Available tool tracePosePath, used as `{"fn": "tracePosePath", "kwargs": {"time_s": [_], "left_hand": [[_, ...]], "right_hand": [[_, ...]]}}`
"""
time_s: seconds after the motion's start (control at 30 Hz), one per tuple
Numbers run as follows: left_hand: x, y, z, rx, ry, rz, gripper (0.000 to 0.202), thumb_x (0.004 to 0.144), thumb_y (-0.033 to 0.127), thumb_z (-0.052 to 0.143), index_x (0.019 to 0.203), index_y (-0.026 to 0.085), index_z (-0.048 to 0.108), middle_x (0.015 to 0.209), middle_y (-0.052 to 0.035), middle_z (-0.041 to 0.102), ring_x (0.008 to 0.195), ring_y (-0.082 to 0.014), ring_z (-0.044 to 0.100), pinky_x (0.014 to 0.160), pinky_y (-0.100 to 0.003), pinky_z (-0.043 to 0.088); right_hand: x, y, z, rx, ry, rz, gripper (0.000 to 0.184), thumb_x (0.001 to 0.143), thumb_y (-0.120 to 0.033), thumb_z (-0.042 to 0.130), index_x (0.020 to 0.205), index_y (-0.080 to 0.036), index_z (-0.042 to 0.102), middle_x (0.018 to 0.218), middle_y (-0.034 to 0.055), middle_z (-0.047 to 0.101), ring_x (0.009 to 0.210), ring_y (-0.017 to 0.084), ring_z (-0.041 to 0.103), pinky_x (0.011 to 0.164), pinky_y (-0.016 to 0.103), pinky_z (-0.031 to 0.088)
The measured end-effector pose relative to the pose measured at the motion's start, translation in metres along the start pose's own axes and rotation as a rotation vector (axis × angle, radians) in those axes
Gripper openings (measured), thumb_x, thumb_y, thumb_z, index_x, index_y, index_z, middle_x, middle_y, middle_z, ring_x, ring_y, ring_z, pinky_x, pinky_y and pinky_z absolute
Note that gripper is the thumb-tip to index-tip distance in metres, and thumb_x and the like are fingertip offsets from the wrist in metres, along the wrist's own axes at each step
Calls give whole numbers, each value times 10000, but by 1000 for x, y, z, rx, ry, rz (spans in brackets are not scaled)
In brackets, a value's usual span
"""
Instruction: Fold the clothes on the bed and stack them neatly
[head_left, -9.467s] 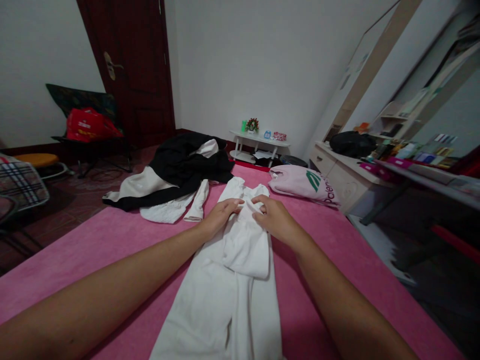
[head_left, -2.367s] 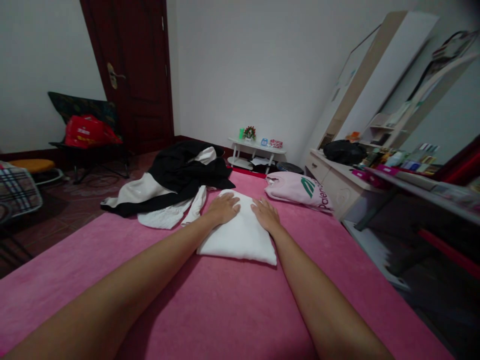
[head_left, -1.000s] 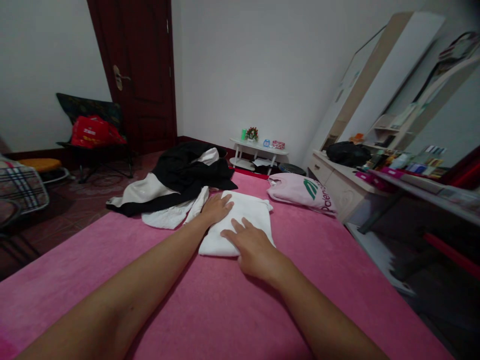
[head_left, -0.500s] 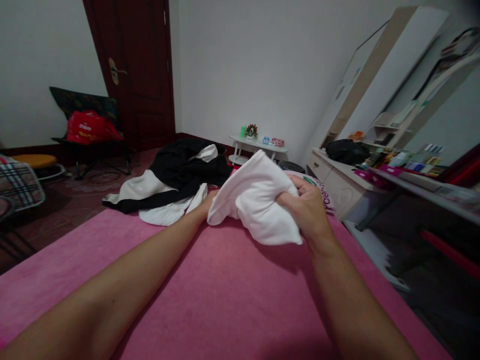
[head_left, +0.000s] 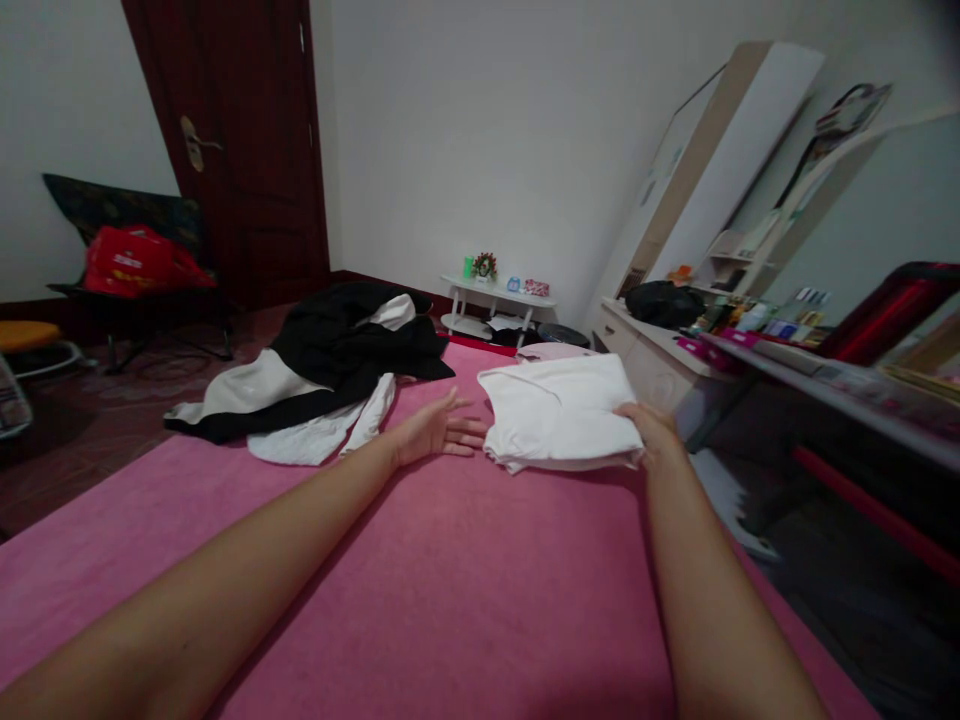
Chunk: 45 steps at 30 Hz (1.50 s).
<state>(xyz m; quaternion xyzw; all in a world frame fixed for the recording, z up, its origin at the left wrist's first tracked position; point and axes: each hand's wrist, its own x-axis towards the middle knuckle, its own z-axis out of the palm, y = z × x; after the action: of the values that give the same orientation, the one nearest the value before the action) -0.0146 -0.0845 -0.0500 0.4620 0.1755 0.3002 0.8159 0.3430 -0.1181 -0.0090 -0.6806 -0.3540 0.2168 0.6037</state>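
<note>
1. Head view looks down along my two bare forearms across the pink bed cover (head_left: 465,580), which fills the lower part of the picture.
2. My right hand (head_left: 651,432) grips the folded white garment (head_left: 559,412) at its near right corner. The thumb side lies against the cloth and the fingers are hidden beneath it, so the hand reads as closed on the fabric.
3. That garment sits at the far right of the bed, close to the edge. It is flat and roughly square, with its layered folds showing along the near side. I cannot tell whether it rests fully down or is slightly lifted.
4. My left hand (head_left: 435,432) holds nothing. The palm is open and the fingers are spread and straight, pointing toward the garment. The fingertips are just beside its left edge but not touching it.
5. A sliver of a pale pink garment (head_left: 551,350) shows just behind the white one.
6. A pile of black and white clothes (head_left: 337,350) lies on the far left part of the bed, beyond my left hand, with a white sleeve trailing toward my wrist.
7. Past the bed, a small white table (head_left: 499,295) with little items stands against the wall. A dark red door (head_left: 232,150) is to its left, and a red bag (head_left: 131,262) sits on a dark chair.
8. To the right stands a pale dresser (head_left: 652,345) with a black bag (head_left: 664,303) on top.
</note>
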Motion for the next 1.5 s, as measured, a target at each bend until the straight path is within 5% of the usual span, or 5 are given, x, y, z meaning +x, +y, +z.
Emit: {"fn": "tracePosePath", "kwargs": {"time_s": [0.2, 0.53, 0.93, 1.3, 1.5], "left_hand": [[4, -13, 8, 264, 107, 27, 590, 813, 423, 656, 1299, 154, 458, 1226, -222, 596, 1022, -274, 646, 879, -410, 486], [10, -21, -1, 259, 154, 58, 481, 807, 290, 687, 1218, 123, 502, 1115, -187, 650, 896, -204, 679, 794, -339, 533], [13, -28, -5, 296, 147, 96, 477, 783, 280, 711, 1183, 104, 521, 1099, -174, 640, 856, -188, 678, 803, -342, 531], [12, -26, -1, 363, 168, 79, 390, 752, 312, 735, 1051, 94, 612, 1017, -136, 657, 837, -167, 666, 792, -310, 518], [13, -27, -2, 375, 160, 79, 375, 748, 317, 738, 1028, 91, 630, 991, -128, 664, 815, -152, 659, 763, -281, 520]], "right_hand": [[2, 43, -15, -85, -56, 124, 551, 499, -230, 783, 1021, -101, 664, 785, 88, 704, 585, 185, 623, 460, 265, 488], [23, 67, -8, -13, 362, -535, 569, 604, -260, 648, 1152, -109, 641, 1134, 132, 648, 978, 233, 606, 859, 356, 491], [26, 80, -33, -487, 471, -285, 535, 634, -345, 665, 1142, -179, 662, 1107, 136, 637, 939, 268, 594, 859, 408, 469], [34, 87, -45, -123, 662, -316, 520, 590, -216, 658, 1099, -116, 683, 1076, 118, 681, 935, 256, 623, 850, 353, 491], [13, 70, -42, -652, 578, -296, 404, 734, -285, 598, 1125, -214, 667, 1185, 123, 630, 1139, 327, 509, 987, 559, 338]]}}
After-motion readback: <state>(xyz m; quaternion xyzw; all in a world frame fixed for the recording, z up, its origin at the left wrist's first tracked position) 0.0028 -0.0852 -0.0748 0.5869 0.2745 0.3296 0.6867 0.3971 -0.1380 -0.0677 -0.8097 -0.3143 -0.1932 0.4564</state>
